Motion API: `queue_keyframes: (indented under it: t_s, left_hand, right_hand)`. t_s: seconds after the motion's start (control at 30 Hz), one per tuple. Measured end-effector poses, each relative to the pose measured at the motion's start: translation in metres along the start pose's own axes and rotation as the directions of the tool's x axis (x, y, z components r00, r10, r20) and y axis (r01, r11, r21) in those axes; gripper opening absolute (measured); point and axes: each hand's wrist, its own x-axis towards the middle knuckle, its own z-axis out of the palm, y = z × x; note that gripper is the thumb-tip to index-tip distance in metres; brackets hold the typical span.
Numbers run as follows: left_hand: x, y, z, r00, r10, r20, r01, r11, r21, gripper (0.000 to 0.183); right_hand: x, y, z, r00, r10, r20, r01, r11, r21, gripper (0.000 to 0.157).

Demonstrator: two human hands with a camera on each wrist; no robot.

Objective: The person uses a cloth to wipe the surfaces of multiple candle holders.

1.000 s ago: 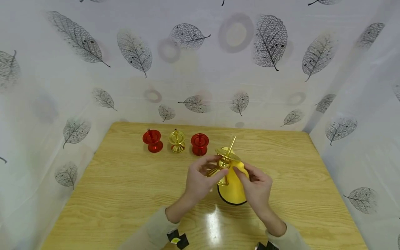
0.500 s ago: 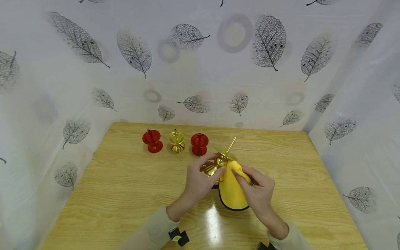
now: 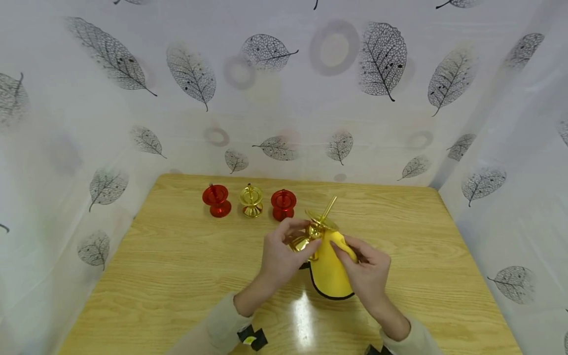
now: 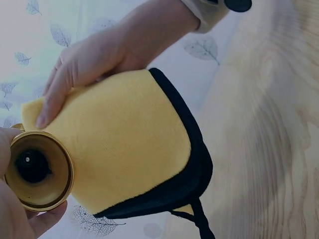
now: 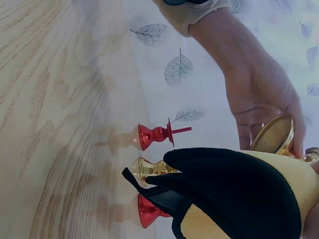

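Observation:
A shiny gold candle holder (image 3: 315,230) with a round plate and a thin upright spike is tilted above the table in the head view. My left hand (image 3: 280,252) grips its lower part, and the left wrist view looks into its hollow base (image 4: 59,175). Against the holder's side lies a yellow plush mitt (image 3: 330,273) with black edging. My right hand (image 3: 369,270) pinches the mitt's upper end just below the plate. The black underside (image 5: 244,191) of the mitt and a dangling black strap (image 5: 149,195) face the right wrist view.
Behind the hands, a red holder (image 3: 217,202), a gold holder (image 3: 251,201) and another red holder (image 3: 283,205) stand in a row on the wooden table (image 3: 186,276). A white leaf-patterned curtain (image 3: 284,108) encloses the back and sides.
The gold holder has tipped further, its base swinging left. My right hand has shifted slightly right and down, and the mitt hangs lower, bunched at its top. The last half second shows little movement.

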Motion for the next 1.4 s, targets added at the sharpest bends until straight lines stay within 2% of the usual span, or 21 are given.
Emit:
queue_keyframes:
  t_s: [0.2, 0.4, 0.57, 0.7, 0.83, 1.0, 1.2, 1.4]
  left_hand:
    - [0.003, -0.003, 0.0, 0.999, 0.031, -0.022, -0.03, 0.999, 0.027, 0.035]
    - [0.004, -0.003, -0.002, 0.998, 0.047, -0.03, -0.047, 0.999, -0.014, 0.033]
    - [0.004, -0.005, -0.004, 0.994, 0.103, -0.042, -0.104, 0.995, -0.01, 0.037]
    - [0.003, -0.005, -0.006, 0.992, 0.116, -0.039, -0.117, 0.993, -0.02, 0.039]
    - [0.003, -0.004, -0.011, 0.994, 0.106, -0.036, -0.108, 0.994, -0.032, 0.04]
    - [0.004, -0.002, -0.018, 0.986, 0.168, -0.005, -0.168, 0.985, 0.028, 0.041]
    - [0.005, -0.003, -0.024, 0.962, 0.268, 0.047, -0.272, 0.957, 0.104, 0.04]
    - [0.006, -0.005, -0.028, 0.948, 0.302, 0.101, -0.316, 0.929, 0.192, 0.041]
  right_hand:
    - [0.002, -0.005, 0.002, 0.999, -0.037, 0.004, 0.037, 0.999, -0.018, 0.021]
    - [0.0, -0.002, -0.002, 0.999, -0.033, 0.026, 0.033, 0.999, 0.001, 0.023]
    - [-0.003, 0.001, -0.006, 0.998, -0.028, 0.056, 0.028, 1.0, 0.003, 0.023]
    - [-0.006, 0.001, -0.011, 0.998, -0.005, 0.058, 0.005, 1.0, 0.004, 0.022]
    - [-0.008, 0.002, -0.02, 0.996, 0.064, 0.057, -0.063, 0.998, -0.02, 0.028]
    - [-0.004, 0.004, -0.036, 0.987, 0.154, 0.053, -0.148, 0.985, -0.093, 0.033]
    - [0.009, 0.002, -0.046, 0.984, 0.175, 0.012, -0.172, 0.977, -0.127, 0.03]
    - [0.018, -0.01, -0.047, 0.982, 0.189, 0.004, -0.186, 0.967, -0.173, 0.029]
